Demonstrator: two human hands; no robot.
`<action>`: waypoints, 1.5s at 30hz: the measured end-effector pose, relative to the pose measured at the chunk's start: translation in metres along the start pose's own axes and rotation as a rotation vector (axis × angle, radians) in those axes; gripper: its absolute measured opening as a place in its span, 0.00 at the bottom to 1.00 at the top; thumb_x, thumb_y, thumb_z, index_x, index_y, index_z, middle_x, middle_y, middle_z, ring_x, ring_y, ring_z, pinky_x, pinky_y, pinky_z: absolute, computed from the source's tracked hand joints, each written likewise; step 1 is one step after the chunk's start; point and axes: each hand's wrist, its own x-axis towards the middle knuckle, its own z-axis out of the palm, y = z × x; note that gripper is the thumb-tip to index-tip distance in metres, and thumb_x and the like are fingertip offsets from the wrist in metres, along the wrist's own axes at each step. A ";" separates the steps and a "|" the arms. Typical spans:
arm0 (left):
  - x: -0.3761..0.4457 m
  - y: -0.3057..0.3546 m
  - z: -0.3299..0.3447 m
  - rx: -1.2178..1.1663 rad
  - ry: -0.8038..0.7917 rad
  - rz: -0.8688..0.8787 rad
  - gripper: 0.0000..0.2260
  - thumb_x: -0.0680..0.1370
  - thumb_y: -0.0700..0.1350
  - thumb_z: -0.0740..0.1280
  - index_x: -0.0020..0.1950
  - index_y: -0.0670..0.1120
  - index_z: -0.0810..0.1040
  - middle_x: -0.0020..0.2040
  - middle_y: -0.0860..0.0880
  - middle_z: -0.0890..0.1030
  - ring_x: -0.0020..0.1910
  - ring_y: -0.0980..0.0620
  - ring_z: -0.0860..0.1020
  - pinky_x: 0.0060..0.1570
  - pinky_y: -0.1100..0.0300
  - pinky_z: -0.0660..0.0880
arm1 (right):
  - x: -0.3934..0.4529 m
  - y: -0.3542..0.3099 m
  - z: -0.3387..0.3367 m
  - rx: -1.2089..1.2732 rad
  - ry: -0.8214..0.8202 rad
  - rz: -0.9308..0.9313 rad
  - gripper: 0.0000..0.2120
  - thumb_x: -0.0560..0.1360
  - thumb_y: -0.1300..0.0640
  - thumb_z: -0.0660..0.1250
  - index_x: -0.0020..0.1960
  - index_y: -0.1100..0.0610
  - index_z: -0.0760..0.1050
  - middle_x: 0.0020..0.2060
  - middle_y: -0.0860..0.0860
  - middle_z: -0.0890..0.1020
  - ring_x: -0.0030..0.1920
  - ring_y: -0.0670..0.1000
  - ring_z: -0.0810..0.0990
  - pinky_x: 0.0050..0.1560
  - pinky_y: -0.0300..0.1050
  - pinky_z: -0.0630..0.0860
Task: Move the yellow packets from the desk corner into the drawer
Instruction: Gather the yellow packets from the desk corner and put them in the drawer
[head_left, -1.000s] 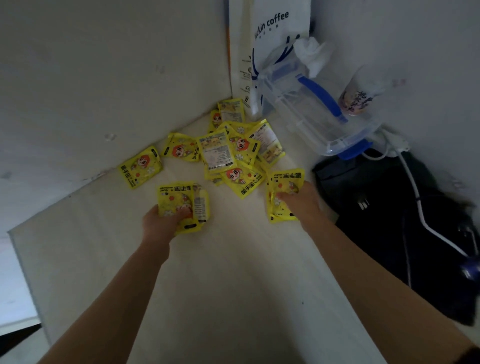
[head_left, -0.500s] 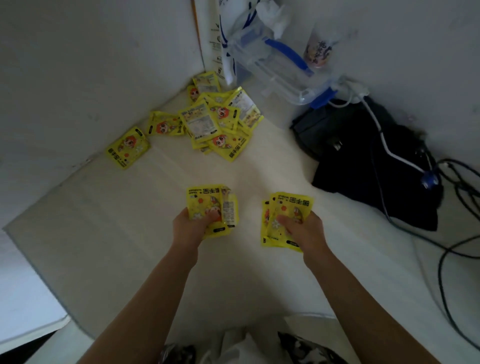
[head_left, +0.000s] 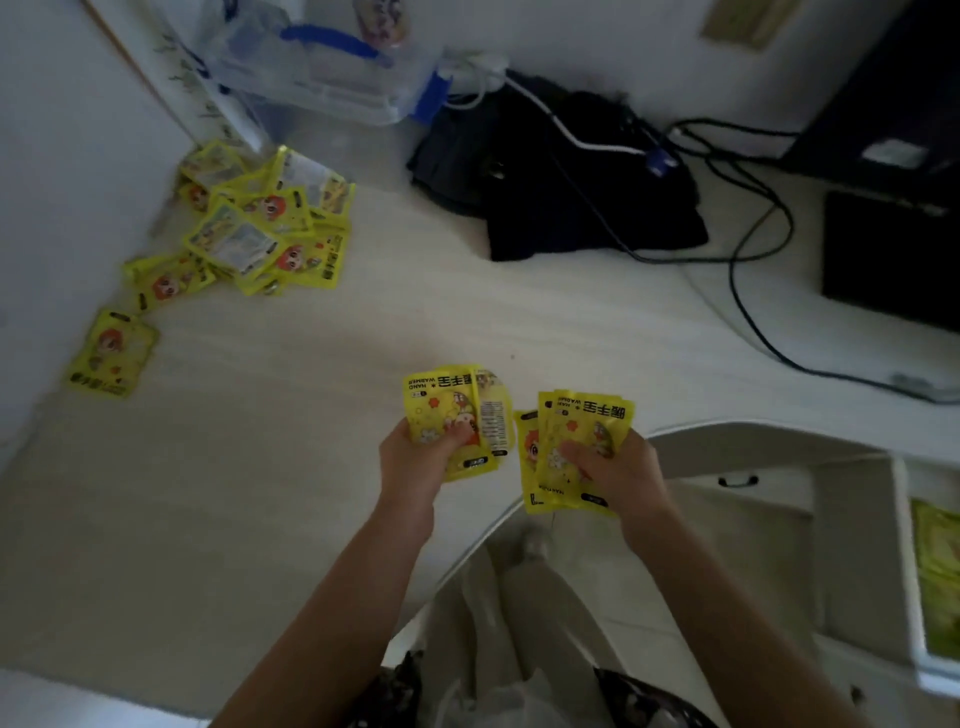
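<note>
Both hands have drawn back from the desk corner toward the body, each carrying packets. Left hand (head_left: 415, 457) grips a small stack of yellow packets (head_left: 457, 415), thumb pressed on top; right hand (head_left: 618, 470) grips another stack (head_left: 576, 447) just beside it. Far ahead and left of the left hand, the remaining pile (head_left: 260, 228) lies in the corner. Right of the right hand, an open drawer (head_left: 906, 561) shows.

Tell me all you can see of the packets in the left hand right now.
The packets in the left hand are a small fanned stack of glossy yellow foil-like sachets, the top one printed with a cartoon figure, flowers and "HAND WARMER". One behind shows a pale text panel. The left hand grips their lower edge, thumb on the front, above the desk.
</note>
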 end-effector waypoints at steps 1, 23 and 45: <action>-0.004 -0.001 0.008 0.027 -0.029 0.002 0.11 0.69 0.38 0.76 0.49 0.46 0.83 0.45 0.46 0.86 0.44 0.46 0.85 0.49 0.46 0.81 | -0.006 0.005 -0.010 0.014 0.027 -0.007 0.08 0.69 0.61 0.75 0.46 0.53 0.79 0.39 0.49 0.84 0.37 0.46 0.83 0.34 0.39 0.79; -0.166 -0.141 0.217 0.230 -0.400 -0.074 0.14 0.71 0.36 0.73 0.57 0.42 0.80 0.49 0.42 0.85 0.47 0.45 0.83 0.45 0.54 0.79 | -0.105 0.193 -0.275 0.374 0.408 0.098 0.16 0.66 0.60 0.76 0.51 0.54 0.78 0.44 0.52 0.85 0.45 0.53 0.84 0.46 0.56 0.83; -0.221 -0.214 0.439 0.335 -0.496 -0.122 0.13 0.73 0.39 0.72 0.57 0.42 0.79 0.52 0.42 0.84 0.50 0.44 0.82 0.52 0.50 0.78 | -0.043 0.245 -0.486 0.373 0.573 0.155 0.18 0.65 0.56 0.77 0.53 0.55 0.76 0.44 0.53 0.84 0.45 0.55 0.84 0.45 0.54 0.83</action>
